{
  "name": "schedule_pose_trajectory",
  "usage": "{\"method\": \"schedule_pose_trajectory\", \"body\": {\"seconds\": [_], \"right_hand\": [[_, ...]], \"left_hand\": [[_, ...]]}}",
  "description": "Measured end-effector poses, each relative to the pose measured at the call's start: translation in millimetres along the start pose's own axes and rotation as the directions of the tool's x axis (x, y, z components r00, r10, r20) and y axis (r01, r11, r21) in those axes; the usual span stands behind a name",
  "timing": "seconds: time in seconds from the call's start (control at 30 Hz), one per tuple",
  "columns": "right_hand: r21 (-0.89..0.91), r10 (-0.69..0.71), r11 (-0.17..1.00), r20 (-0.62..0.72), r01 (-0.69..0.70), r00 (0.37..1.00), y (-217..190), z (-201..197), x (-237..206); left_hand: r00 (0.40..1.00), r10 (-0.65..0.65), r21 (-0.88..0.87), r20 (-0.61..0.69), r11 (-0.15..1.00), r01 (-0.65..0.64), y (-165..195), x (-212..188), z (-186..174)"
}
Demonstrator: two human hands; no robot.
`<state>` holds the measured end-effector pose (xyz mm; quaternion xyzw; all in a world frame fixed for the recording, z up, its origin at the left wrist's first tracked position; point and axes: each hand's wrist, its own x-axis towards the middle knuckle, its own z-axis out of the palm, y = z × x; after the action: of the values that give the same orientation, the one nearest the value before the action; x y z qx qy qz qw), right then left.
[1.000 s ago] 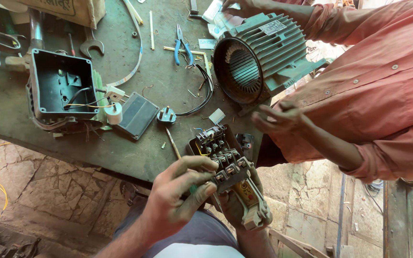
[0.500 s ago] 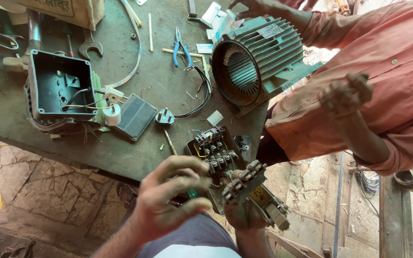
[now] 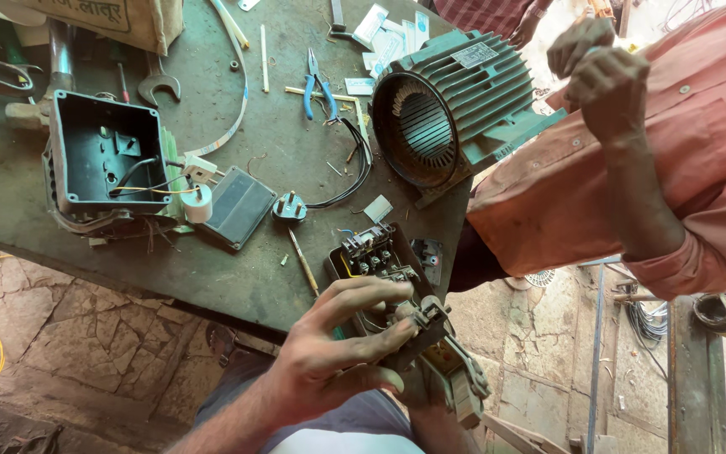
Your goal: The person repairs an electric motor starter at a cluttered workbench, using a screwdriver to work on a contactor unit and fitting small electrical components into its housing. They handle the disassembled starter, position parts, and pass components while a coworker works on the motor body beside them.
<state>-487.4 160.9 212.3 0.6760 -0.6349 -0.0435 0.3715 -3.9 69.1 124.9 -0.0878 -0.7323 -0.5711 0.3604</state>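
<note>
My left hand (image 3: 338,357) reaches in from the lower left, its fingers spread over a black switch assembly (image 3: 430,332) with terminals and a beige part at its lower end. My right hand (image 3: 420,397) grips that assembly from underneath and is mostly hidden by it. Just above them, a second black terminal block (image 3: 373,250) with screws and a yellow wire rests at the edge of the green metal table (image 3: 237,277).
A co-worker in an orange shirt (image 3: 682,168) stands at the right, both hands (image 3: 598,67) raised. The table holds a green finned motor housing (image 3: 455,109), an open black box (image 3: 98,155), blue pliers (image 3: 317,84), a plug (image 3: 289,208) and a screwdriver (image 3: 302,262).
The co-worker's hands have risen from chest height to up near the motor's top. My hands have tilted the switch assembly and shifted it slightly lower.
</note>
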Motion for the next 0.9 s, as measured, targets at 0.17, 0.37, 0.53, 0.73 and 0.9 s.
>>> {"method": "schedule_pose_trajectory", "body": {"seconds": [0.17,0.37,0.53,0.73,0.9], "right_hand": [[0.194,0.052,0.977,0.173,-0.086,0.984,-15.1,-6.6,6.5],[-0.121,-0.181,0.969,0.247,0.216,0.952,-13.0,-10.1,-0.8],[-0.135,0.016,0.991,0.226,0.015,0.974,-6.2,-8.1,-8.9],[-0.126,0.113,0.988,0.184,-0.091,0.976,-2.2,-2.2,-20.4],[0.094,0.15,0.985,-0.056,-0.144,0.987,-16.3,-17.9,-9.8]], "left_hand": [[0.989,0.057,-0.044,-0.137,0.997,-0.063,-6.5,-7.5,8.9],[0.985,0.041,-0.232,-0.168,0.969,-0.08,-12.1,-15.0,3.5],[0.969,-0.122,-0.357,-0.216,0.933,0.038,-11.5,-10.5,0.9],[0.994,-0.077,-0.192,-0.076,0.98,0.061,3.6,2.7,-6.6],[0.974,-0.224,-0.357,0.027,0.908,0.219,5.4,11.6,-13.2]]}}
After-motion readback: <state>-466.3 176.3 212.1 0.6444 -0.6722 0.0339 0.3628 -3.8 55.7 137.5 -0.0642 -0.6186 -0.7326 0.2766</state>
